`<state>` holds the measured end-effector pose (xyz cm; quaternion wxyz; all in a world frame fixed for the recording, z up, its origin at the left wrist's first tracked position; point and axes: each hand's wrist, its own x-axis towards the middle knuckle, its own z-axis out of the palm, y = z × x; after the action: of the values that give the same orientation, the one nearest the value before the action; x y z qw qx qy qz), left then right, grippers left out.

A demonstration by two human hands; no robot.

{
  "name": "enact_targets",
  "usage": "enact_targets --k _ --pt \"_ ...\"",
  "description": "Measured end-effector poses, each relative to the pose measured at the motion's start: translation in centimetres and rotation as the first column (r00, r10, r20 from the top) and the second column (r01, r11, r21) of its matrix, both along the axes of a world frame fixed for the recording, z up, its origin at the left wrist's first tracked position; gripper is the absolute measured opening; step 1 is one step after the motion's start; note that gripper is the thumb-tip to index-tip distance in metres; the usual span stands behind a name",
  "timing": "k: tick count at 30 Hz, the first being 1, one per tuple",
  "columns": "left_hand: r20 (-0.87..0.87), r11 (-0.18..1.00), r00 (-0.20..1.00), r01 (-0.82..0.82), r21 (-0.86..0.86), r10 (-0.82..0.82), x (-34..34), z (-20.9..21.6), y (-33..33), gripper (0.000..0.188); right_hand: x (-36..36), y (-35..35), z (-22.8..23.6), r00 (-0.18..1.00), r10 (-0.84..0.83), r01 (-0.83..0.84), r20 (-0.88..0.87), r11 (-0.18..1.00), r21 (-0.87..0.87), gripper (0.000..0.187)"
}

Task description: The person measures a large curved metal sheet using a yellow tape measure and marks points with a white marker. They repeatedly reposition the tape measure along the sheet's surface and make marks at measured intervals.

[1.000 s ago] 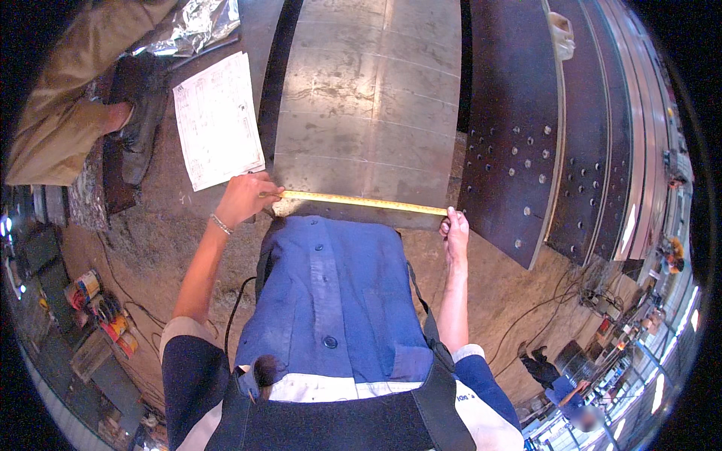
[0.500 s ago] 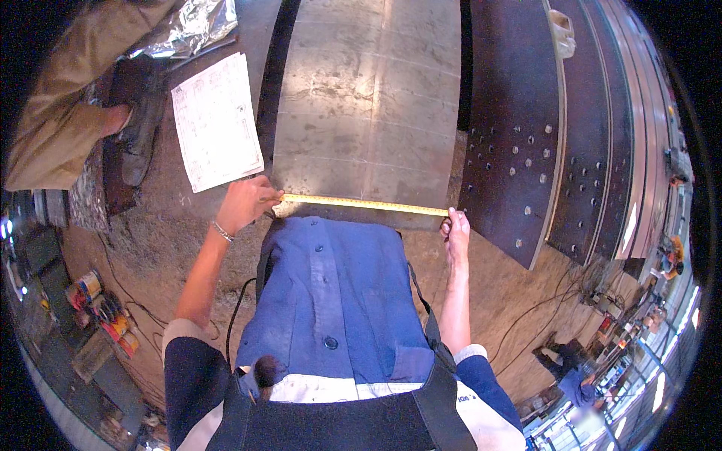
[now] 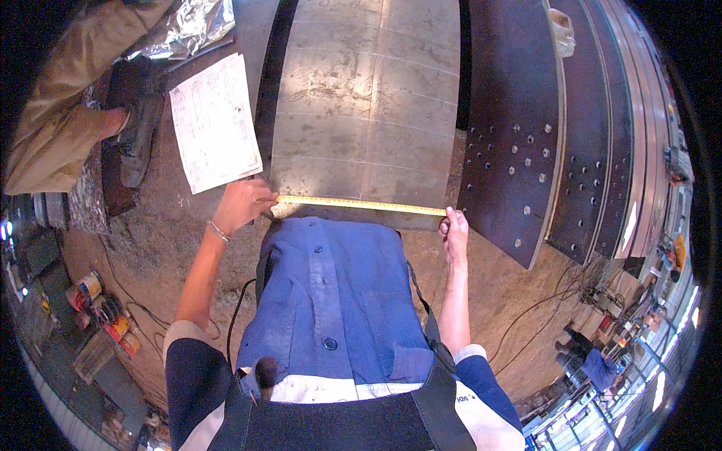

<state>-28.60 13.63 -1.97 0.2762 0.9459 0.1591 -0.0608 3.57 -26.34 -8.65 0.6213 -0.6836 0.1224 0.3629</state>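
A yellow tape measure (image 3: 361, 204) is stretched straight across the near end of a wide grey steel plate (image 3: 361, 120). My left hand (image 3: 247, 203) pinches one end of the tape at the plate's left corner. At the right corner, my right hand (image 3: 454, 229) grips the other end, its fingers curled. Faint lines cross the plate, and a lengthwise line runs near its middle. Sheets of paper with drawings (image 3: 216, 124) lie just beyond my left hand. The tape's case cannot be made out.
Dark steel plates with drilled holes (image 3: 508, 135) stand along the right. Another person's boot (image 3: 141, 143) and trouser leg are at the left, near crumpled foil (image 3: 188, 30). Cans (image 3: 90, 286) and cables lie on the floor at lower left. Another person (image 3: 594, 364) is at far lower right.
Both hands hold the tape in nearly the same place. The view has shifted slightly. The person at far lower right has moved a little to the right.
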Motion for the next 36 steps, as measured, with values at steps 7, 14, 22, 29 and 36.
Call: enact_targets --k 7,14,22,29,36 --pt "-0.017 0.999 1.000 0.010 -0.030 -0.011 0.2 0.1 0.2 0.014 0.0 -0.5 -0.8 1.000 -0.006 0.006 0.012 0.999 0.037 0.022" --pt "-0.053 1.000 0.998 0.015 -0.018 -0.016 0.4 0.5 0.3 0.012 0.2 -0.5 -0.7 1.000 -0.006 0.006 -0.002 1.000 0.029 0.021" --pt "-0.036 0.999 0.999 0.029 -0.014 -0.029 0.4 0.4 0.3 0.012 0.1 -0.4 -0.6 1.000 -0.017 0.017 -0.005 0.999 0.040 0.022" --pt "-0.035 0.999 0.999 0.032 0.000 -0.032 0.5 0.5 0.2 0.011 0.3 -0.8 -1.2 1.000 -0.021 0.021 -0.009 0.998 0.053 0.022" --pt "-0.045 1.000 0.999 0.025 -0.011 -0.025 0.7 0.7 0.2 0.013 0.2 -0.5 -0.9 0.999 -0.040 0.041 -0.014 0.998 0.046 0.023"
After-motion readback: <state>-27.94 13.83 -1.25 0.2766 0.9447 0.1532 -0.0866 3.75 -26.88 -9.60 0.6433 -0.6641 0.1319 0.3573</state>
